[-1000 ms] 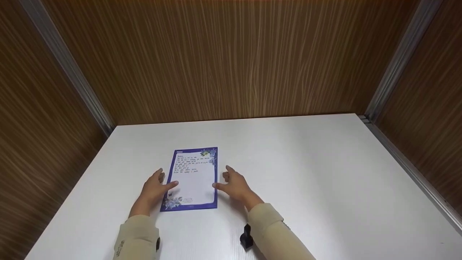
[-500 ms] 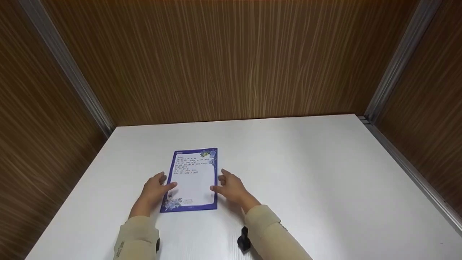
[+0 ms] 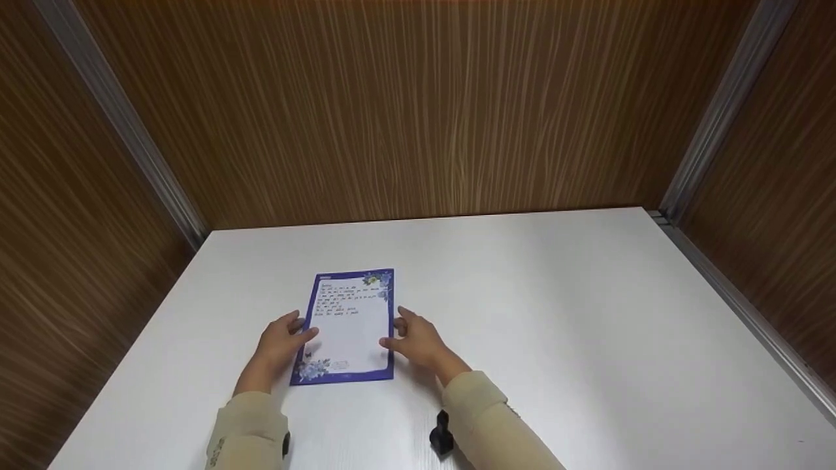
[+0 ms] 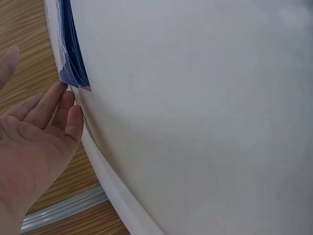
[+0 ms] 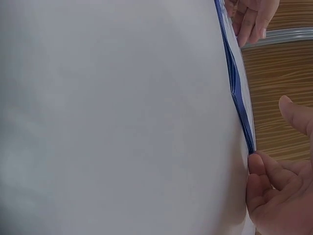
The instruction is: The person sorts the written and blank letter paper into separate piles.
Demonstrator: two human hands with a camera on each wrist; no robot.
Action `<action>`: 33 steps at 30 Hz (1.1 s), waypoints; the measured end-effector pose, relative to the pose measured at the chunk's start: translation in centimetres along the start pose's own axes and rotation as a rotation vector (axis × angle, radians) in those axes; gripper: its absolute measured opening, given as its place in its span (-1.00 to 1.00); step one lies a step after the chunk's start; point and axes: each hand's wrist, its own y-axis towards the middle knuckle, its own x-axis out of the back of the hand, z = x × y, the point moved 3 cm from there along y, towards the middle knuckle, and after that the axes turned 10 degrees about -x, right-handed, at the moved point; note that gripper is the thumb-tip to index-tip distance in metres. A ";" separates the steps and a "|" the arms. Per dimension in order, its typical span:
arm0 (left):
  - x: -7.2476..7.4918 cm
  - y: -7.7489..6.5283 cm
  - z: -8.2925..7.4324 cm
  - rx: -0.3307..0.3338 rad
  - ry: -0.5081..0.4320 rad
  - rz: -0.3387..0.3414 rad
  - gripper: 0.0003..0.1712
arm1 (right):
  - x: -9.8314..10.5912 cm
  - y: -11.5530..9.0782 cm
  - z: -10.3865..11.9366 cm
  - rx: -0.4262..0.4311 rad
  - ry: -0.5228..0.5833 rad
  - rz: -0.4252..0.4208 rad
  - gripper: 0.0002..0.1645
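Observation:
A stack of flowered letter paper [image 3: 349, 343] with a blue-purple border and handwriting lies flat on the white table [image 3: 555, 326]. Several layered sheets show along its edge in the left wrist view, slightly fanned at the corner. My left hand [image 3: 279, 343] is at its left side, fingertips touching the edge and thumb raised above the border. Opposite it, my right hand [image 3: 421, 341] has its fingertips against the right edge. Its thumb is held over the sheet, apart from the fingers in the right wrist view. Along that side the layers of paper [image 5: 234, 83] gap a little.
Wood-grain panels [image 3: 431, 111] enclose the table at the back and sides, with grey metal strips [image 3: 124, 124] in the corners. A small black object [image 3: 442, 436] is beside the right sleeve [image 3: 486, 411].
My right hand has moved left, bringing its fingers up to the paper's right edge. The left hand's fingers have shifted slightly inward to the left edge. The paper has stayed nearly in place.

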 end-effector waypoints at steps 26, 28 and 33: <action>0.3 0.6 0.1 -0.113 -0.125 -0.162 -0.34 | 0.5 0.4 -0.6 -0.052 0.414 -0.041 -0.24; 0.2 0.6 0.1 -0.119 -0.122 -0.165 -0.35 | 0.5 0.4 -0.7 -0.065 0.436 -0.059 -0.26; -0.1 0.8 -0.1 -0.132 -0.134 -0.166 -0.36 | 0.7 0.4 -0.7 -0.106 0.421 -0.133 -0.33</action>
